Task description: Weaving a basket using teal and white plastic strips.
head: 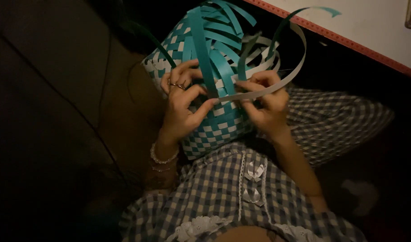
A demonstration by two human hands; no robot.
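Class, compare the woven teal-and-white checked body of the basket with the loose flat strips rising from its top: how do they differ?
The woven teal-and-white checked body is tightly interlaced; the loose flat strips stand free and unwoven. The body forms a flat checked wall; the strips curl in open arcs. The left hand and right hand grip where the two meet. Both share the same teal and white bands.

Dim room | dark floor [44, 89] on the left | white mat [362, 22] with red edge, upper right
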